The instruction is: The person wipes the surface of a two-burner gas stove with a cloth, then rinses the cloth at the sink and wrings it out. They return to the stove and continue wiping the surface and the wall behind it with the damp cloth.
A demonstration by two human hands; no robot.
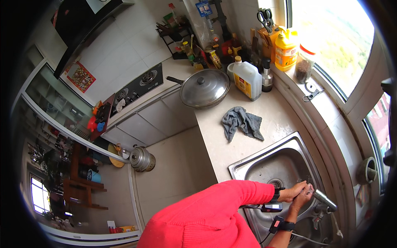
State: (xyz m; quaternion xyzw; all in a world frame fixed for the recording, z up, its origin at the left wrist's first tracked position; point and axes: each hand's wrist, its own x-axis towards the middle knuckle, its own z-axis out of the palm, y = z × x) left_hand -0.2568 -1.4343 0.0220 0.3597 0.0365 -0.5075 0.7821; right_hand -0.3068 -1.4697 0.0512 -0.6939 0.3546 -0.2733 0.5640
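Under the spout of a metal faucet (324, 200), my left hand (294, 191) and my right hand (303, 197) are pressed together over a stainless steel sink (263, 164). Water shows at the fingers. The hands overlap, so the pose of the fingers is partly hidden and no held object can be made out. A strap with a small black device and cable sits on each wrist. Beyond the left forearm, the drain (275, 183) is partly visible. On the counter (214, 139) past the sink lies a crumpled grey cloth (241, 124).
A lidded frying pan (204, 88) stands at the counter's corner, next to a large plastic jug (247, 80). The windowsill carries a yellow bottle (285, 51), a red-lidded jar (304, 65) and a stone mortar (366, 171). A metal pot (142, 158) rests on the floor.
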